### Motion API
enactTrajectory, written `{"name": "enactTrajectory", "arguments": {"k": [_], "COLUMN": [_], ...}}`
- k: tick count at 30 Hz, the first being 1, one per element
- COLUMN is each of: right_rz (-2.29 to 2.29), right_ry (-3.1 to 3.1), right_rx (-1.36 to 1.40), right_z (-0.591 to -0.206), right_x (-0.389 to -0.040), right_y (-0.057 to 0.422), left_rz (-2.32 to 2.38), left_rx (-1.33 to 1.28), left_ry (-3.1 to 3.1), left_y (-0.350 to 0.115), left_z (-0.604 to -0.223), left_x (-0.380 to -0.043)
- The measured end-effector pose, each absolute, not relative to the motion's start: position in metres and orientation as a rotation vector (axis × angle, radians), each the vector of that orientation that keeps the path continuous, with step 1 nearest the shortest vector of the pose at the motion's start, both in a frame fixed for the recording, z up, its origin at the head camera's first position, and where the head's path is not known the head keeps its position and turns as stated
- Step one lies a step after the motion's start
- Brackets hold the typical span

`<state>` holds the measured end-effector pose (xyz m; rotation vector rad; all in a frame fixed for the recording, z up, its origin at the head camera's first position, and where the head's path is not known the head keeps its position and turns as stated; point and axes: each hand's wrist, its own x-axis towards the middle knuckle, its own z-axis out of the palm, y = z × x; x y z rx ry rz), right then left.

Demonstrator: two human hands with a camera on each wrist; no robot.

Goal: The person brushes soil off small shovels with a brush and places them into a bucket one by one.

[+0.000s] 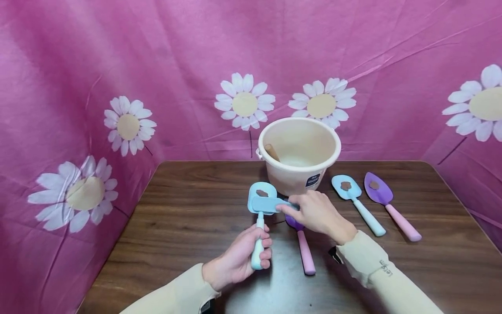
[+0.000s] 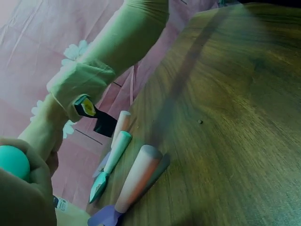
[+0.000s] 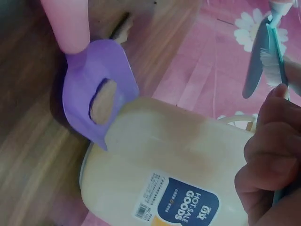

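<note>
While my left hand (image 1: pixel 240 256) grips a light-blue shovel (image 1: pixel 260 220) by its handle, centre of the head view, my right hand (image 1: pixel 318 212) pinches a blue brush (image 1: pixel 270 204) across its blade; can't tell if the bristles (image 3: pixel 270 63) touch. Pink-handled purple shovel (image 1: pixel 303 246) lies on the table (image 1: pixel 176 218), partly behind my right hand; bucket (image 1: pixel 290 179) upper right of centre, second blue shovel (image 1: pixel 362 212) and second purple shovel (image 1: pixel 390 212) mid-right.

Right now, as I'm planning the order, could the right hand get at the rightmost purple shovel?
Probably not yet: the right hand pinches the blue brush. Otherwise the way to the rightmost purple shovel looks open, with only a light-blue shovel lying between.
</note>
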<state>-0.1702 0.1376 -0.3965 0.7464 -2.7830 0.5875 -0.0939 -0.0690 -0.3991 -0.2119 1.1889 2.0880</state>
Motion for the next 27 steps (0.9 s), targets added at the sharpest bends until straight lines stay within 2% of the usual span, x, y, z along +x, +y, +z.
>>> {"name": "enactTrajectory", "arguments": {"k": [9,27], "right_rz": [0.397,0.512], "right_ry": [-2.679,-2.394], "right_rx": [0.715,0.653], "right_z": [-0.397,-0.420], "right_x": [-0.177,-0.184], "right_y": [0.142,0.132], "left_rz": [2.048,2.093], "left_rx": [-0.253,-0.265], "left_ry": [1.267,1.185], "left_y": [-0.063,-0.066], "left_z": [-0.405,-0.399], "left_x": [-0.091,-0.094]}}
